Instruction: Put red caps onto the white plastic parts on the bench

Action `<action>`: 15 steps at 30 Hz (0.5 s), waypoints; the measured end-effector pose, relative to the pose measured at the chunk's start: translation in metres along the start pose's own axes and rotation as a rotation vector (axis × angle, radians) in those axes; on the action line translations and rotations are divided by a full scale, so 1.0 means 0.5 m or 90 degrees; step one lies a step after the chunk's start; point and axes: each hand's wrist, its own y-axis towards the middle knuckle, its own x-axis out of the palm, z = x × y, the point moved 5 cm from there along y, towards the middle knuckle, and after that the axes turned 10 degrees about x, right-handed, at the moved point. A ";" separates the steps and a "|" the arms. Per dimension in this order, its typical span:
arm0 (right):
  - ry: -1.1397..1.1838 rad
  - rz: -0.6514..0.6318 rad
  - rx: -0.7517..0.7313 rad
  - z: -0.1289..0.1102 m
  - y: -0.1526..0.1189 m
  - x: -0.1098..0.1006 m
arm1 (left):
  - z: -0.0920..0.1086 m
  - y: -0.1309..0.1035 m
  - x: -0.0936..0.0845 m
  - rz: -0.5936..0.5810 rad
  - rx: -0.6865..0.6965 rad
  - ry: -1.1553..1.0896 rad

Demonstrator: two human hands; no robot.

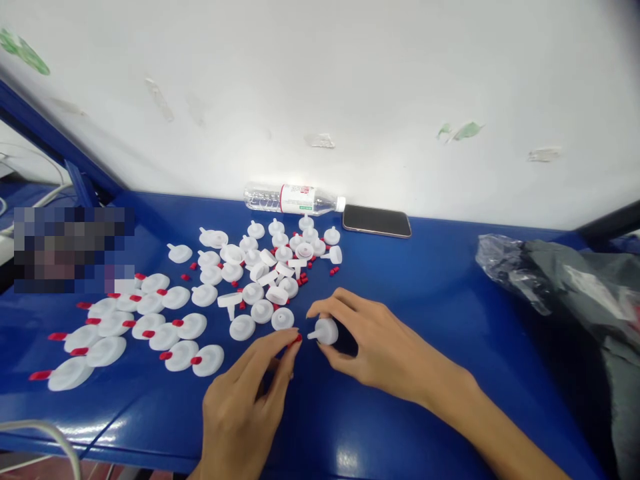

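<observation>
Between the thumb and forefinger of my left hand (253,393) is a small red cap (297,339). My right hand (367,343) grips a white round cap with a nozzle (326,331), its nozzle pointing left toward the red cap; the two pieces are apart. Beyond my hands lies a loose pile of bare white caps (261,311) with small red caps (303,277) scattered among them. To the left, several white caps with red tips (209,361) lie on the blue table (400,427).
A clear plastic bottle (299,199) lies along the white wall (380,87), beside a dark phone (377,221). Plastic bags and grey cloth (575,287) rest at the right. A white cable (50,429) curves over the near left edge, and a blurred patch covers the far left.
</observation>
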 end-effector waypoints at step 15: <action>0.102 0.003 -0.037 -0.008 -0.003 0.005 | 0.003 0.008 -0.001 -0.013 -0.077 -0.192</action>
